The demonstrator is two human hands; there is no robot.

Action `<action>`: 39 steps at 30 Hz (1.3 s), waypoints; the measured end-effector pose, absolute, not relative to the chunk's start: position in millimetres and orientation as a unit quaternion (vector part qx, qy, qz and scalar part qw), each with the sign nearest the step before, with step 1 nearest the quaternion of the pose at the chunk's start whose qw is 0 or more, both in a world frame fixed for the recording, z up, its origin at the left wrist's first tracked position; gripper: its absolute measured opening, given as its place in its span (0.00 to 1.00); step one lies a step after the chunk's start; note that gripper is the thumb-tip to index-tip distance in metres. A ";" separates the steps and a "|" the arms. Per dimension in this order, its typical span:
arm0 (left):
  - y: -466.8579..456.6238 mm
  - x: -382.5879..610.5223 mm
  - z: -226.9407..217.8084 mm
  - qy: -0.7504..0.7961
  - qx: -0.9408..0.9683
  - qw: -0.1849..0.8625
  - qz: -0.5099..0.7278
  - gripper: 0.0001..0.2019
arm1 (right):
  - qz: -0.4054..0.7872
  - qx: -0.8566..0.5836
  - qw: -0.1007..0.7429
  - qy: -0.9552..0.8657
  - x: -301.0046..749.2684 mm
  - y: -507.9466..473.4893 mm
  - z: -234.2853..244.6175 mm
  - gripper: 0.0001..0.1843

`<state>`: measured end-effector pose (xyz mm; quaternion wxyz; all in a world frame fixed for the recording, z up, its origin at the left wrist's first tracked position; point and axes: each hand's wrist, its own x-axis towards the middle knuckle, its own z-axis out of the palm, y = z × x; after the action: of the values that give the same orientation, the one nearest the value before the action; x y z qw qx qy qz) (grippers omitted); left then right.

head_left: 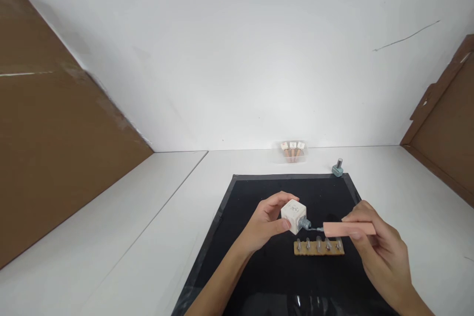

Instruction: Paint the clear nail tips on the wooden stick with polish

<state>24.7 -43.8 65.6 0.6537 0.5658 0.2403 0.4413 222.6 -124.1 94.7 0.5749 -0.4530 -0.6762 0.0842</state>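
My left hand [267, 222] is closed around a white cube-shaped nail polish bottle [294, 215], tilted so its grey-smeared neck points right. In my right hand [381, 252], between thumb and fingers, is a peach-coloured nail polish brush [348, 229] by its long handle, lying nearly level. Its thin, grey-coated bristle end reaches left to the bottle's mouth; whether it touches the rim I cannot tell. Just below the hands, a tan strip [314, 252] bears several clear false nails [319, 243] standing in a row.
A black mat [255, 266] lies under the hands on the white table [148, 237]. Behind it stands a clear plastic box [294, 158] with three similar white-and-peach bottles. A small grey-green bottle [337, 170] stands at the mat's far right corner. Brown cardboard [55, 133] flanks the left side.
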 end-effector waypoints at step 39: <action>-54.4 -10.6 20.9 0.515 0.750 0.365 0.198 0.18 | 0.483 -0.541 0.634 -0.269 265.9 -83.8 64.8 0.30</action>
<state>-10.6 -54.4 20.9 0.3652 0.7497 0.5153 0.1977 265.9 -83.8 64.8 0.6336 -0.5413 -0.2692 0.4828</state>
